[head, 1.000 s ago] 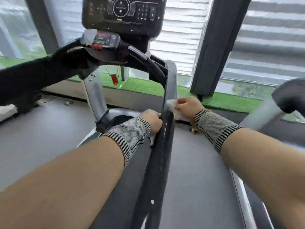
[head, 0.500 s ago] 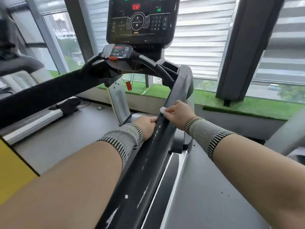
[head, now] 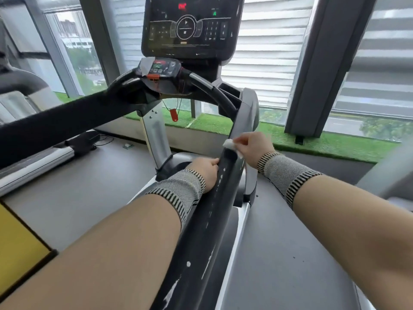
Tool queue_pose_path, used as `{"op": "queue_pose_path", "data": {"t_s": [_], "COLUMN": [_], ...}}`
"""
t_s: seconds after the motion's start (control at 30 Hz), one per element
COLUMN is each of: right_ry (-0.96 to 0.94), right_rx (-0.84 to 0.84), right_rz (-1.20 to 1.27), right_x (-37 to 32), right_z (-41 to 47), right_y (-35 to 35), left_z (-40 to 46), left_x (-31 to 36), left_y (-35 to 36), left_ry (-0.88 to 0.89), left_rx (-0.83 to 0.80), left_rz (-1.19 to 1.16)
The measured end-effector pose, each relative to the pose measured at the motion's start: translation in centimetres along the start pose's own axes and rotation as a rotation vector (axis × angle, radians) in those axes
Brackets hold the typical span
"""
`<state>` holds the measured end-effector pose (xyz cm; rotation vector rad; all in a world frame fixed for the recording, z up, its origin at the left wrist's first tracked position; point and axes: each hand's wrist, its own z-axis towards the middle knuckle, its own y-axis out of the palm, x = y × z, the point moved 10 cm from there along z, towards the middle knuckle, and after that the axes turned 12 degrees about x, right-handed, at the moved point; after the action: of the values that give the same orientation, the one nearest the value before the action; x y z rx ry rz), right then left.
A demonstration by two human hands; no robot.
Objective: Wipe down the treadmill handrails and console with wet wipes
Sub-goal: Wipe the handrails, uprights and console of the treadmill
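Right hand (head: 252, 146) grip pinching crumpled white wipe (head: 230, 145) on scuffed black handrail (head: 214, 211), left hand (head: 206, 170) grip clasping it.

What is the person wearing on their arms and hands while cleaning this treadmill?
Both forearms are bare, with no sleeves in view. Each wrist carries a knitted wristband in a fine grey mesh weave, edged at both ends with short black-and-cream stripes; the other band matches it. The left hand and right hand wear no gloves, and no watch or ring shows.
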<state>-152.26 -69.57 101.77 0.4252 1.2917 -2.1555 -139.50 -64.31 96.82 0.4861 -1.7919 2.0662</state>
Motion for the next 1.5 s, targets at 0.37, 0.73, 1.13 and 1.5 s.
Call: {"op": "queue_pose_path", "data": {"t_s": [0.37,0.73,1.13,1.5], "right_ry": [-0.193,-0.470,-0.465,-0.367], "right_rx": [-0.197,-0.353,-0.379,-0.260], "right_rz": [0.030,-0.032,-0.050,0.057], "right_x": [-1.6,-3.3,-3.9,-4.2], "right_z": [-2.9,-2.7,-3.6,-6.0], "right_y": [1.1,3.8,4.0,2.6], "left_z": [-0.3,-0.8,-3.2,-4.9], "left_x": [-0.6,-1.3,-2.1,-3.1], "left_y": [-0.2,-0.7,-2.2,-1.2], "left_ry": [-0.095,-0.256,-0.272,-0.143], "left_rx": [0.018,0.051,0.033,-0.047], "left_rz": [0.018,0.045,-0.009,0.028]}}
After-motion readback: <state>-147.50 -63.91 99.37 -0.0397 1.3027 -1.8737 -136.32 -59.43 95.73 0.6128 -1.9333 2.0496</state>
